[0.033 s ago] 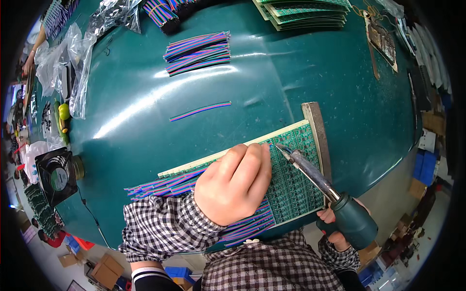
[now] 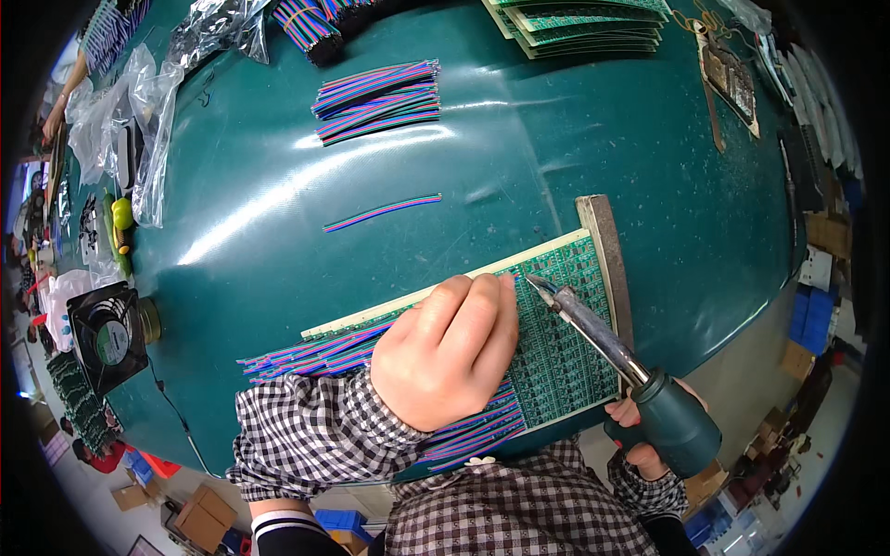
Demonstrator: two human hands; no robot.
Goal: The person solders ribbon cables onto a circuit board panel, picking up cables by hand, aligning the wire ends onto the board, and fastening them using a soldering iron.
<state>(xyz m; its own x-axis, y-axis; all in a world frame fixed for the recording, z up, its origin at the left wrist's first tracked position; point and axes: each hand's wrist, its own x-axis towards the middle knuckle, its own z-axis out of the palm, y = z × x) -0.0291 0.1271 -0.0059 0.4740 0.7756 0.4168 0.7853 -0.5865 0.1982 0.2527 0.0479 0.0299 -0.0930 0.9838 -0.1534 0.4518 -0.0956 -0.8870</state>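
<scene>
My left hand [image 2: 447,357] is closed in a pinch over a green circuit board panel [image 2: 565,343]. A small coloured end of a ribbon wire [image 2: 515,273] shows at its fingertips; the rest is hidden by the hand. My right hand [image 2: 640,435] grips the dark green handle of a soldering iron [image 2: 603,335]. The iron's tip touches or hovers just over the board, right of the left fingertips; I cannot tell which. Several ribbon wires [image 2: 311,357] lie across the board's left part, under my left hand and sleeve. A grey bar [image 2: 606,264] lies along the panel's right edge.
One loose ribbon wire [image 2: 383,212] lies beyond the board, with a wire pile [image 2: 378,102] farther back. Stacked circuit panels [image 2: 584,28] stand at the far edge. A black fan [image 2: 109,338] sits left, near clear plastic bags [image 2: 153,120]. A blackened tray [image 2: 728,79] lies far right.
</scene>
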